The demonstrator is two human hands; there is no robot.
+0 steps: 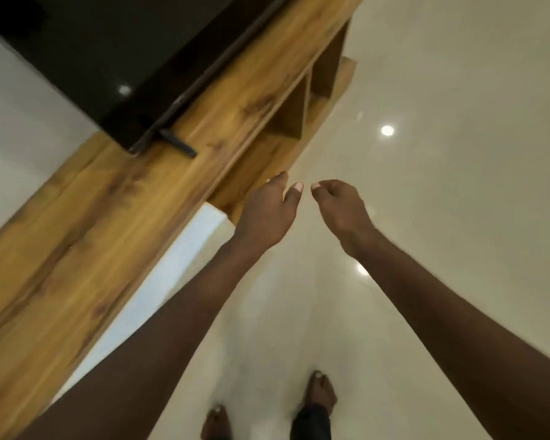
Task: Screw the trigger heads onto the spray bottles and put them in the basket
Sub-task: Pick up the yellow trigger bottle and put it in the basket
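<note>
Head view, tilted and blurred. Left hand point(267, 214) and right hand point(338, 211) both reach forward over the pale glossy floor point(442, 185), just beside the open end of the wooden cabinet point(115, 217). Both hands empty, fingers loosely curled, thumbs near each other but apart. Black TV point(115, 58) stands on the cabinet top. Two bare feet point(323, 395) on the floor near the cabinet. Spray bottles, trigger heads and basket: location cannot be told.
</note>
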